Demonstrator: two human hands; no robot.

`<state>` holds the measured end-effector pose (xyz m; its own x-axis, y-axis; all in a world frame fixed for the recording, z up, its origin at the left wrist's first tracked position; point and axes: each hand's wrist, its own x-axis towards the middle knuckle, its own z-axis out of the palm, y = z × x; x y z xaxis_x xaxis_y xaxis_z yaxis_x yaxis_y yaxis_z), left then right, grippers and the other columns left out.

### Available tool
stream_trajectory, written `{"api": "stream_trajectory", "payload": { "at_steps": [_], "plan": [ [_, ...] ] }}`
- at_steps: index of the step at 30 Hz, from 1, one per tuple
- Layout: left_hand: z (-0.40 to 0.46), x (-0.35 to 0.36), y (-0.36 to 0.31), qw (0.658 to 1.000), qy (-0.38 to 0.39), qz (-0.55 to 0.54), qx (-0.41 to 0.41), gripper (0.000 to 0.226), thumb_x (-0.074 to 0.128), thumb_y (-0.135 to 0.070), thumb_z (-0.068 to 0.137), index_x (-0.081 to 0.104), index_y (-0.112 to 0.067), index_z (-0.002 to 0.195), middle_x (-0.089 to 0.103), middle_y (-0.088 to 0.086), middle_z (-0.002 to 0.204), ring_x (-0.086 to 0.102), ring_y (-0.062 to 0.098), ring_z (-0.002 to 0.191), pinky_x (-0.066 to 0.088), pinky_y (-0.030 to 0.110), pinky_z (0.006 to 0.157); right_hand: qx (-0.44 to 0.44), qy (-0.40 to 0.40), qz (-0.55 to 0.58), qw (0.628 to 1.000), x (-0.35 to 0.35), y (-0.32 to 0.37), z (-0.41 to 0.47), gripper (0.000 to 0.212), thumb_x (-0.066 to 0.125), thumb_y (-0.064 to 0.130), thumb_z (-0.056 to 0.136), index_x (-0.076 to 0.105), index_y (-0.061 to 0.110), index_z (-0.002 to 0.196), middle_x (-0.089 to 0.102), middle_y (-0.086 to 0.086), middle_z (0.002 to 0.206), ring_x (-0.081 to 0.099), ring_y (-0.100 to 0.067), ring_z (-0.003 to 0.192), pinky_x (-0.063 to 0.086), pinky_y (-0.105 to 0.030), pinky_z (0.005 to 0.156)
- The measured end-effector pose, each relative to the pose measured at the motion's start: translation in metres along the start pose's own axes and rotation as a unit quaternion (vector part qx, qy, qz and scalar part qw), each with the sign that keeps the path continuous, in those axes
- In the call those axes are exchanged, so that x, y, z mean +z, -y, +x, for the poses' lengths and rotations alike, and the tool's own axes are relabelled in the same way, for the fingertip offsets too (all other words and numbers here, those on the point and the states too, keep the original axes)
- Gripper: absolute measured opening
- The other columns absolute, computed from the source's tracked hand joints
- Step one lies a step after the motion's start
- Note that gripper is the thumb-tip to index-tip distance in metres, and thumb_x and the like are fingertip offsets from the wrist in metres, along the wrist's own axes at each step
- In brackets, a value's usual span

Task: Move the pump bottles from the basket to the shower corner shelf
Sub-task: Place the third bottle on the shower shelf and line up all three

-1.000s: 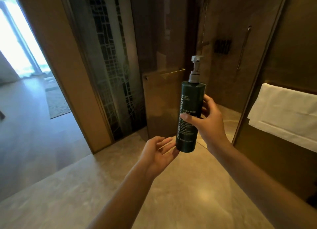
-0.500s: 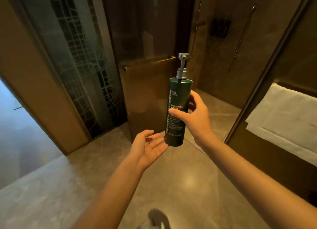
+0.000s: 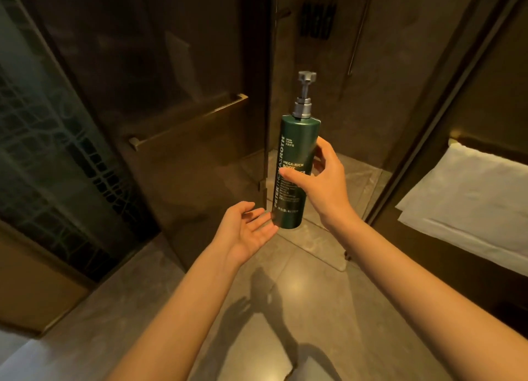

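Observation:
A tall dark green pump bottle (image 3: 297, 140) with a silver pump head is held upright in the air by my right hand (image 3: 325, 186), which grips its middle from the right. My left hand (image 3: 248, 232) is open, palm up, just below and to the left of the bottle's base, with its fingertips close to it. Neither the basket nor the corner shelf is in view.
An open glass shower door (image 3: 185, 123) with a bar handle (image 3: 188, 120) stands ahead on the left. The shower stall floor (image 3: 354, 175) lies behind the bottle. A white towel (image 3: 471, 206) hangs on a rail at right. A dark wall rack (image 3: 317, 20) is inside the stall.
The view has swung right and closer to the shower opening. The bottle stays upright in my right hand, and my left hand stays open under it.

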<state>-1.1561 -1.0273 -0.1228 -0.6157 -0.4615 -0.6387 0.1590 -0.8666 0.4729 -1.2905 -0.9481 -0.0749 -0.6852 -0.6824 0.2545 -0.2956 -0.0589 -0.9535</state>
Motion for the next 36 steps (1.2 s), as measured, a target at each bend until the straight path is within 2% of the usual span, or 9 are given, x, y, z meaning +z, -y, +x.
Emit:
{"api": "stream_trajectory", "payload": {
  "at_steps": [4,8,11,14,18,22,27,30,36],
  "plan": [
    [0.075,0.022,-0.025,0.999,-0.001,0.007,-0.045,0.03,0.05,-0.018,0.089,0.052,0.003,0.109,0.06,0.027,0.104,0.055,0.039,0.109,0.044,0.047,0.091,0.024,-0.027,0.02,0.999,-0.005,-0.048,0.063,0.072,0.082,0.02,0.067,0.048,0.022,0.13,0.058,0.02,0.109,0.053,0.021,0.091,0.042,0.002,0.067],
    [0.148,0.072,-0.06,0.999,0.006,0.019,-0.047,0.033,0.049,-0.019,0.089,0.05,0.002,0.115,0.059,0.026,0.108,0.054,0.038,0.113,0.044,0.046,0.092,0.026,-0.045,0.031,0.998,-0.018,-0.076,0.152,0.071,0.082,0.017,0.067,0.049,0.02,0.129,0.059,0.021,0.107,0.054,0.022,0.088,0.042,0.002,0.067],
    [0.195,0.121,-0.097,0.999,0.012,0.022,-0.039,0.031,0.048,-0.019,0.089,0.052,0.003,0.111,0.058,0.026,0.112,0.052,0.038,0.119,0.043,0.046,0.093,0.021,-0.052,0.038,0.998,-0.03,-0.081,0.227,0.072,0.082,0.017,0.067,0.048,0.019,0.13,0.06,0.013,0.112,0.056,0.018,0.091,0.045,0.0,0.071],
    [0.236,0.156,-0.126,0.999,0.027,0.014,-0.03,0.03,0.049,-0.018,0.089,0.053,0.002,0.111,0.059,0.026,0.109,0.057,0.038,0.108,0.047,0.046,0.085,0.015,-0.041,0.03,0.999,-0.036,-0.085,0.294,0.072,0.082,0.02,0.067,0.047,0.022,0.13,0.06,0.012,0.116,0.057,0.011,0.098,0.047,-0.004,0.075],
    [0.289,0.179,-0.152,0.999,0.009,-0.005,-0.043,0.034,0.047,-0.019,0.091,0.05,-0.001,0.12,0.059,0.025,0.107,0.057,0.038,0.1,0.043,0.045,0.089,0.032,-0.025,0.034,0.999,-0.031,-0.115,0.356,0.072,0.082,0.017,0.067,0.048,0.021,0.13,0.062,0.008,0.118,0.059,0.007,0.099,0.049,-0.006,0.076],
    [0.353,0.203,-0.179,0.999,-0.006,-0.009,-0.049,0.039,0.048,-0.017,0.09,0.048,-0.002,0.126,0.056,0.021,0.117,0.058,0.036,0.101,0.049,0.043,0.078,0.066,-0.029,0.045,0.996,-0.024,-0.155,0.422,0.073,0.082,0.015,0.067,0.047,0.024,0.13,0.061,0.007,0.12,0.058,-0.001,0.105,0.049,-0.021,0.085],
    [0.45,0.253,-0.237,0.998,0.023,0.016,-0.057,0.041,0.047,-0.02,0.092,0.048,-0.002,0.13,0.053,0.022,0.129,0.054,0.037,0.115,0.045,0.044,0.093,0.05,-0.069,0.031,0.996,-0.023,-0.183,0.533,0.071,0.082,0.016,0.066,0.048,0.023,0.128,0.062,0.012,0.114,0.06,0.005,0.098,0.049,-0.011,0.076],
    [0.498,0.294,-0.271,0.997,0.034,0.025,-0.066,0.042,0.047,-0.019,0.092,0.048,-0.003,0.131,0.052,0.023,0.132,0.054,0.036,0.116,0.046,0.043,0.089,0.042,-0.1,0.022,0.994,-0.029,-0.188,0.594,0.07,0.082,0.016,0.067,0.049,0.023,0.128,0.063,0.014,0.111,0.06,0.01,0.094,0.049,-0.007,0.072],
    [0.572,0.346,-0.304,0.992,0.036,0.058,-0.104,0.041,0.048,-0.017,0.091,0.049,-0.003,0.13,0.05,0.024,0.135,0.051,0.036,0.121,0.044,0.043,0.093,0.056,-0.135,0.008,0.989,-0.044,-0.219,0.674,0.071,0.082,0.018,0.067,0.048,0.026,0.129,0.062,0.013,0.115,0.059,0.005,0.101,0.048,-0.013,0.081]
  ]
}}
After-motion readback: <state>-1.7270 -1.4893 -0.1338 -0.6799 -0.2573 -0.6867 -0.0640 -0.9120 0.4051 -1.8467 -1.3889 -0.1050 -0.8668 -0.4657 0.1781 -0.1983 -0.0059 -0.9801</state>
